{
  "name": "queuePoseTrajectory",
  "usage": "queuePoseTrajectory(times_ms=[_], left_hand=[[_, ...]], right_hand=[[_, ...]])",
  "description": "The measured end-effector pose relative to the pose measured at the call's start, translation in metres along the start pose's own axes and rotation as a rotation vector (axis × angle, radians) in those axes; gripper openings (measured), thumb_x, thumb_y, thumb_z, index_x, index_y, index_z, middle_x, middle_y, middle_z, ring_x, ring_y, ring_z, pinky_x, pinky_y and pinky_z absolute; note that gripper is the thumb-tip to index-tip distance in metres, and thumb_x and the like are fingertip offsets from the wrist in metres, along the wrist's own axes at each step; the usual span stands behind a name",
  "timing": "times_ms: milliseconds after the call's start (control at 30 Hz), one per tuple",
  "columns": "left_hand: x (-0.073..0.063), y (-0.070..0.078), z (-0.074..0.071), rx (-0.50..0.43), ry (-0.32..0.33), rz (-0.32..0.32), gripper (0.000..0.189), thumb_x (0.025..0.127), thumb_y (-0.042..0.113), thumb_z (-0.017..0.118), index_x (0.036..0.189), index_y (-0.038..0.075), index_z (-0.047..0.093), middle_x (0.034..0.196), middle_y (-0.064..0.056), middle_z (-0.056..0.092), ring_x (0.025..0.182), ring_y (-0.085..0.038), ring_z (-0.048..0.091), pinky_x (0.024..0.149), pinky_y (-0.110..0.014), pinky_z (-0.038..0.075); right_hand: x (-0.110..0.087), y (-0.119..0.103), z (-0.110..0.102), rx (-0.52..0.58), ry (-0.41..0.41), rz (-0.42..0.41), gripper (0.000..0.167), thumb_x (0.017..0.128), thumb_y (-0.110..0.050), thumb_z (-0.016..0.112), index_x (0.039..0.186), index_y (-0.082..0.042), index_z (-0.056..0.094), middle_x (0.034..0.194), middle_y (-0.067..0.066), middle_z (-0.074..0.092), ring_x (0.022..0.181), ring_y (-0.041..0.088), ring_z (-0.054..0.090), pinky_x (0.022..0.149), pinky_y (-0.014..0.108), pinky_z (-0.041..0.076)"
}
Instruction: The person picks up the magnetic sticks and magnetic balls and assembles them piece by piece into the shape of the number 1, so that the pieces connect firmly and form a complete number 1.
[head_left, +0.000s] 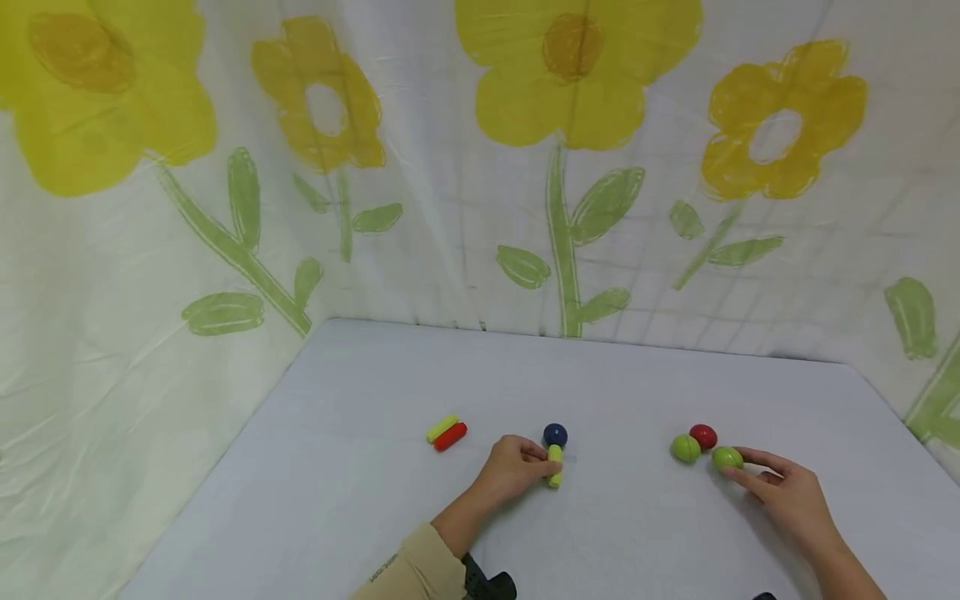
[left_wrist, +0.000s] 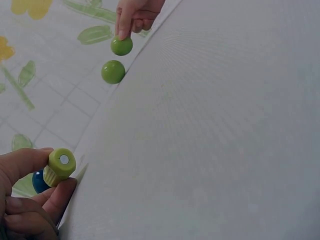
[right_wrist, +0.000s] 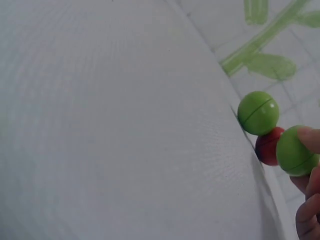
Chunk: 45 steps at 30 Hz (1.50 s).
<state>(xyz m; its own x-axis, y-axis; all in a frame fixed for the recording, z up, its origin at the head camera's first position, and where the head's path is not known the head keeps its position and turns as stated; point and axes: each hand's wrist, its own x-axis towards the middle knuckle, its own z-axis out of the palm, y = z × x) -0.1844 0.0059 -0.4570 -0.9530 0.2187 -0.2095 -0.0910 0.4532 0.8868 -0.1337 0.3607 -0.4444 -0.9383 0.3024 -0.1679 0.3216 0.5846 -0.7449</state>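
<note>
Head view, starting at the left: a big yellow flower (head_left: pixel 112 125) on the printed sheet (head_left: pixel 450 250) is cut off by the frame's top and left edges. On the pale counter (head_left: pixel 622 533), a yellow-green rod (head_left: pixel 441 429) and a red rod (head_left: pixel 451 437) lie slantwise side by side, the red one nearer the camera. Next comes a beige sleeve (head_left: pixel 420 567), its lettering too small to read, with a dark wrist device (head_left: pixel 491 585) cut off below. From it reaches the left hand (head_left: pixel 510 468), its grip pinching a yellow-green stick (head_left: pixel 554 454) whose middle is partly covered by the thumb. A dark blue ball (head_left: pixel 555 434) sits at the stick's far end; whether the two are joined or merely touch, I cannot tell. The left wrist view shows the stick's faceted near end with a pale disc, most of the ball hidden behind it. Farther right is a loose green ball (head_left: pixel 685 448), with a red ball (head_left: pixel 703 435) touching it from behind and partly masked. Just beside them, the right hand (head_left: pixel 795 496) grasps a second green ball (head_left: pixel 727 458) between thumb and finger; in the right wrist view, that hand is cropped by the edge.
</note>
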Motion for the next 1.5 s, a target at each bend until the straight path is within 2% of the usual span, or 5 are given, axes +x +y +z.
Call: queuePoseTrajectory(times_ms=[367, 600, 833, 1233, 1500], left_hand=[[-0.002, 0.002, -0.001, -0.011, 0.002, -0.003, 0.025, 0.077, 0.026, 0.076, 0.087, 0.005, 0.068, 0.078, -0.001, 0.062, 0.07, -0.01, 0.054, 0.063, -0.024, 0.047], [-0.001, 0.0, -0.001, -0.019, -0.007, 0.04, 0.025, 0.076, 0.024, 0.076, 0.086, 0.003, 0.069, 0.076, -0.001, 0.066, 0.068, -0.009, 0.056, 0.061, -0.023, 0.046], [-0.001, 0.0, -0.001, -0.017, -0.015, 0.033, 0.026, 0.077, 0.025, 0.076, 0.087, 0.003, 0.069, 0.076, -0.001, 0.066, 0.068, -0.01, 0.056, 0.062, -0.023, 0.046], [0.001, 0.001, -0.002, -0.009, -0.003, 0.013, 0.027, 0.076, 0.027, 0.076, 0.088, 0.003, 0.069, 0.078, -0.001, 0.066, 0.07, -0.01, 0.055, 0.063, -0.024, 0.047], [0.0, 0.003, -0.001, -0.002, 0.001, 0.015, 0.026, 0.076, 0.026, 0.077, 0.086, 0.003, 0.07, 0.077, -0.002, 0.067, 0.069, -0.009, 0.056, 0.062, -0.023, 0.047]], right_hand=[[-0.02, -0.024, 0.002, 0.0, -0.051, -0.058, 0.071, 0.081, -0.043, 0.069, 0.131, 0.002, 0.048, 0.056, -0.005, 0.041, 0.056, 0.007, 0.04, 0.051, 0.026, 0.035], [-0.03, -0.041, 0.015, 0.026, -0.081, -0.141, 0.061, 0.081, -0.034, 0.071, 0.128, 0.002, 0.052, 0.055, -0.005, 0.039, 0.054, 0.005, 0.038, 0.049, 0.025, 0.034], [-0.038, -0.053, 0.029, 0.064, -0.123, -0.205, 0.051, 0.08, -0.027, 0.073, 0.121, -0.001, 0.059, 0.054, -0.006, 0.038, 0.052, 0.003, 0.037, 0.046, 0.025, 0.032], [-0.041, -0.075, 0.057, 0.126, -0.275, -0.31, 0.045, 0.077, -0.022, 0.075, 0.116, -0.003, 0.063, 0.052, -0.005, 0.036, 0.048, 0.002, 0.032, 0.043, 0.021, 0.028], [-0.045, -0.088, 0.079, 0.132, -0.404, -0.316, 0.047, 0.076, -0.027, 0.075, 0.115, -0.003, 0.063, 0.056, -0.002, 0.041, 0.049, 0.004, 0.036, 0.045, 0.02, 0.03]])
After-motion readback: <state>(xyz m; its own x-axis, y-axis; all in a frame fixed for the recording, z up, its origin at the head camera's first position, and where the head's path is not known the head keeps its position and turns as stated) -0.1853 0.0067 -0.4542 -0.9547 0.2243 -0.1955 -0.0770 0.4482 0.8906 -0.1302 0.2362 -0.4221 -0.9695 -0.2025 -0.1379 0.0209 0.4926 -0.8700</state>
